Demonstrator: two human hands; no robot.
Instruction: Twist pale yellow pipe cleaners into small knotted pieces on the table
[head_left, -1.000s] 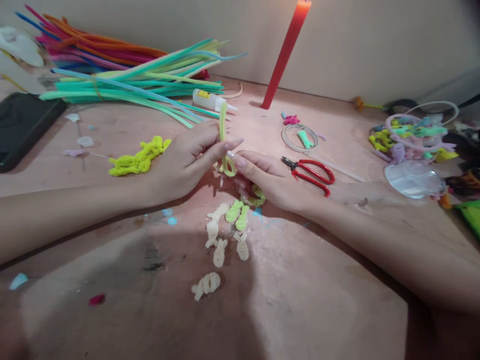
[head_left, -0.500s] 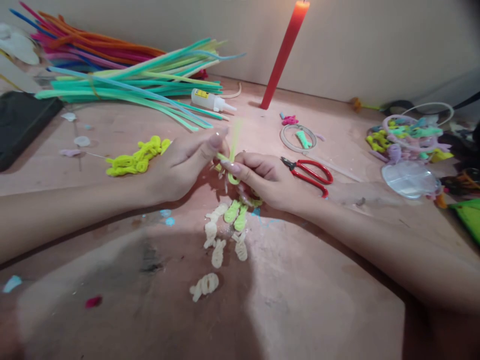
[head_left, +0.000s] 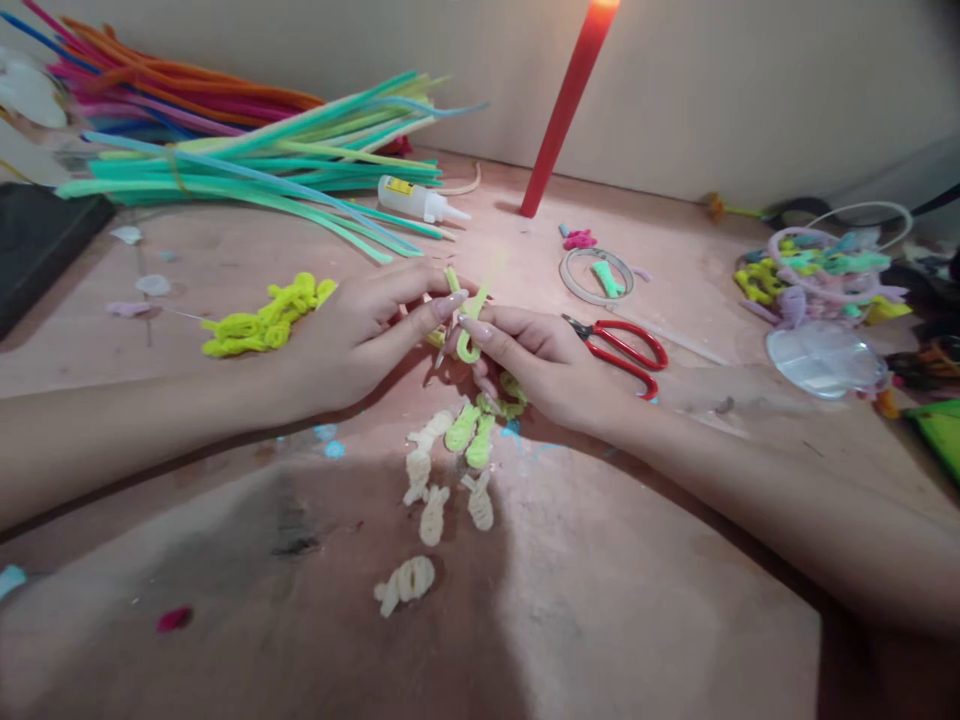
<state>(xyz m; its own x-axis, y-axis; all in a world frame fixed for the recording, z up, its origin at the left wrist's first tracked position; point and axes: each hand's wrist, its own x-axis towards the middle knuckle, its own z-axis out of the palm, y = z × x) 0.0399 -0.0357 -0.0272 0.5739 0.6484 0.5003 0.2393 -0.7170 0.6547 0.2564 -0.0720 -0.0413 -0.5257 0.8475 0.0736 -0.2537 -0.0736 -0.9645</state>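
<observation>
Because likely to be light, soft and easily bent, best to take the fuzzy yellow-green strip [head_left: 478,305] by its loop; hardly slippery or fragile. Held above the desk [head_left: 637,560], short of the back edge: pinched at the loop between thumb and finger of the right hand [head_left: 540,358] and, as far as the blur shows, at one free end by the left hand [head_left: 382,325]. Stained, pinkish on top; near that edge, before a pale wall [head_left: 690,110], red candle [head_left: 566,120], lit.
</observation>
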